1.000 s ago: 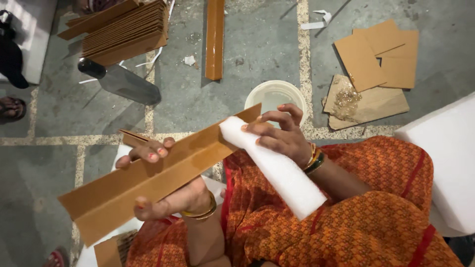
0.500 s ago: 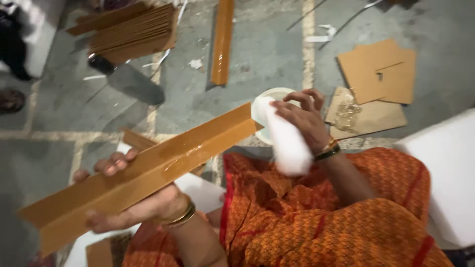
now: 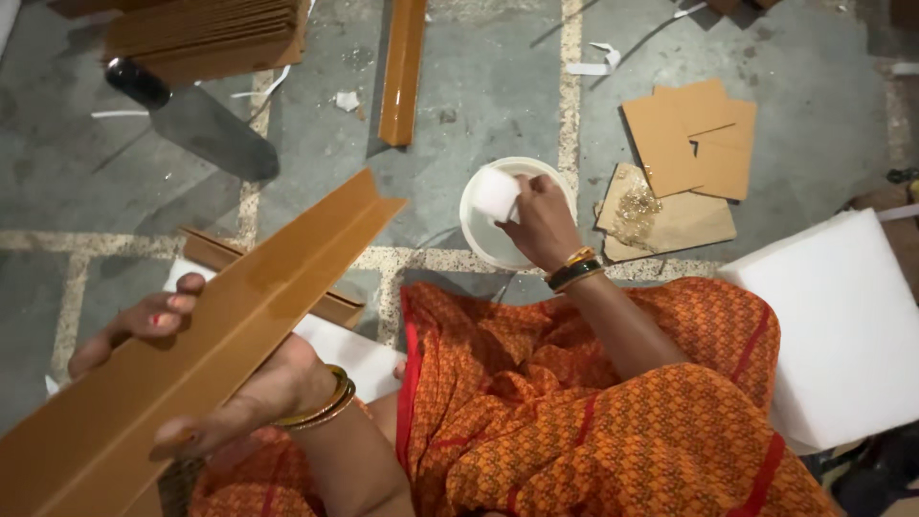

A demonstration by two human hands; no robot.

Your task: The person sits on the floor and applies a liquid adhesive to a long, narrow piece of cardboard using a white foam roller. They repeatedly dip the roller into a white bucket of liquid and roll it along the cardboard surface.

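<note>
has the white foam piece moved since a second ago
Yes. The white foam piece, in the right hand, has gone from over the lap to over the white bowl.

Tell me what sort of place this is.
Probably a floor-level packing workshop: the person sits on a bare concrete floor strewn with stacked cardboard strips, cut cardboard pieces and white foam blocks.

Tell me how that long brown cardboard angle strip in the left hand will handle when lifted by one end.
The cardboard angle strip probably stays stiff: its L-shaped fold runs straight along the whole length without sagging. It seems light, since the left hand carries it alone. Its glossy face may be slippery, so the fingers wrapping its edge help; being long, it could swing.
</note>
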